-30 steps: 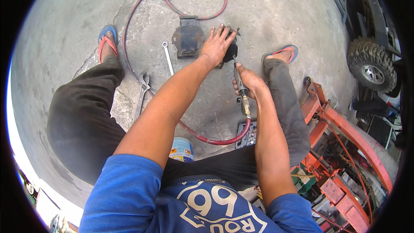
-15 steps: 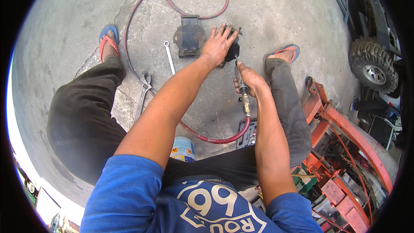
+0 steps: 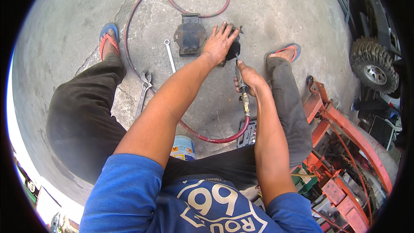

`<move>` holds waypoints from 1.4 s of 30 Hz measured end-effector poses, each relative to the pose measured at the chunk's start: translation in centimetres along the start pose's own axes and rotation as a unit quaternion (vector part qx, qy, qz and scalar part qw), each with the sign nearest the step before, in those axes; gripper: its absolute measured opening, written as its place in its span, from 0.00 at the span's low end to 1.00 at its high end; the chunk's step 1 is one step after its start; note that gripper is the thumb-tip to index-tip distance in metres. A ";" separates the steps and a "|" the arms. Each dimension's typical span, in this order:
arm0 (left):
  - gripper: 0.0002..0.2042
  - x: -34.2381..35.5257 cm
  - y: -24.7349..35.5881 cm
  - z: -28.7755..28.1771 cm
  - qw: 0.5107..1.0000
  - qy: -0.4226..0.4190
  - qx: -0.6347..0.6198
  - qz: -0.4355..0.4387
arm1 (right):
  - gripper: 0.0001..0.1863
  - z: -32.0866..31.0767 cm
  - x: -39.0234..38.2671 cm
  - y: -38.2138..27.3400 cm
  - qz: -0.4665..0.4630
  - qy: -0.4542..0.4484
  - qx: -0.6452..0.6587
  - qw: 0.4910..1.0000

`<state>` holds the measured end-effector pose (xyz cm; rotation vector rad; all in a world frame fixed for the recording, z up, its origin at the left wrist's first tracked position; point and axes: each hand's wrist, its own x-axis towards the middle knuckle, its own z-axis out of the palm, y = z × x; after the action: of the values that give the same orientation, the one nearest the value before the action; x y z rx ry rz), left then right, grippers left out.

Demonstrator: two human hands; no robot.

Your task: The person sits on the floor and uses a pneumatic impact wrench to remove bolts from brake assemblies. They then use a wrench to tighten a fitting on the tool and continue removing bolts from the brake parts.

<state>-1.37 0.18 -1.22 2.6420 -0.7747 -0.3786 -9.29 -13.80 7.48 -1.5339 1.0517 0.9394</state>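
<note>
My left hand (image 3: 219, 44) lies over a small black part (image 3: 234, 50) on the concrete floor, its fingers stretched out and spread across the top. Much of that part is hidden under the palm. In my right hand (image 3: 252, 79) is a slim air die grinder (image 3: 243, 89), closed round its body. The tool's thin tip points at the part's near side; whether it touches cannot be made out. From the tool's brass rear fitting runs a dark red air hose (image 3: 226, 140). Left of my left hand rests a dark metal mount (image 3: 190, 39) with a raised rectangular block.
On the floor lie a ring spanner (image 3: 170, 56) and an adjustable wrench (image 3: 144, 88). A tub (image 3: 183, 146) and a tray of small pieces (image 3: 247, 134) stand close to my lap. At right are a red-orange floor jack (image 3: 340, 121) and a knobbly tyre (image 3: 373, 65).
Both hands and the grinder stay almost where they were. The view has shifted very slightly.
</note>
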 end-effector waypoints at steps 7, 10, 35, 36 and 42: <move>0.52 0.1 -0.1 0.2 1.000 0.003 0.004 0.002 | 0.31 0.1 -0.9 0.5 -0.005 0.000 0.003 1.000; 0.51 0.1 -0.1 0.4 1.000 0.018 0.004 0.005 | 0.31 0.0 -0.9 0.8 -0.008 -0.002 0.005 1.000; 0.53 -3.1 -1.4 -0.7 0.997 0.038 -0.056 -0.028 | 0.42 4.4 -7.5 8.4 -0.097 0.043 0.056 0.993; 0.48 -4.4 -1.7 -0.5 0.994 0.028 -0.072 -0.074 | 0.42 5.0 -7.7 8.7 -0.102 0.039 0.047 0.993; 0.31 -13.6 -2.7 -1.2 0.902 -0.218 -0.237 -0.287 | 0.38 8.3 -7.4 7.4 -0.221 0.078 -0.044 0.971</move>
<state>-10.73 10.21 0.86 2.2737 0.0365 -1.1793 -19.09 -5.33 10.58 -1.8405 0.7339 0.5680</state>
